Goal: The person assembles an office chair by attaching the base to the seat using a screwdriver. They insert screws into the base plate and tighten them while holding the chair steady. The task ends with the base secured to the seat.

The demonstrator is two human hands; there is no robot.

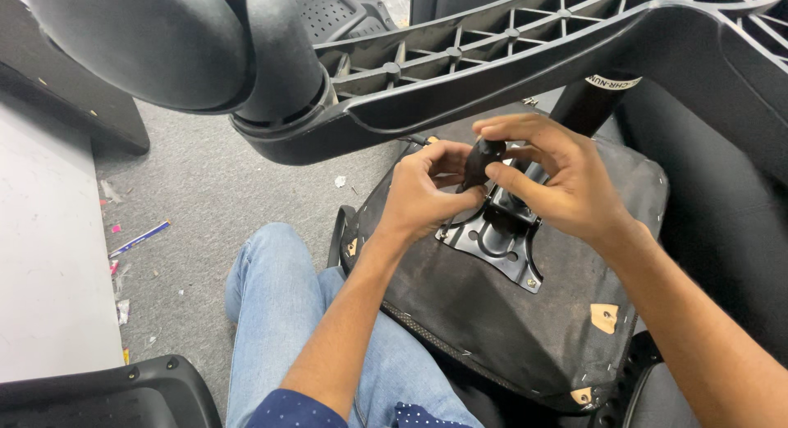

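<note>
An upturned chair seat [492, 329] with black fabric underside rests on my lap. A black metal mounting plate [497, 243] is fixed near its middle. My left hand [423, 194] and my right hand [558, 178] meet above the plate, both gripping a small black knob-like lever [480, 161] at the plate's upper edge. Right-hand fingers curl over the lever's top; left-hand fingers pinch its lower side. A black gas cylinder [587, 108] rises behind my right hand.
A black five-star chair base [460, 75] with a castor wheel [139, 42] looms overhead. Grey carpet [205, 198] lies to the left with scraps of litter and a pen-like stick [139, 239]. A white board [45, 256] and black plastic part [107, 395] sit lower left.
</note>
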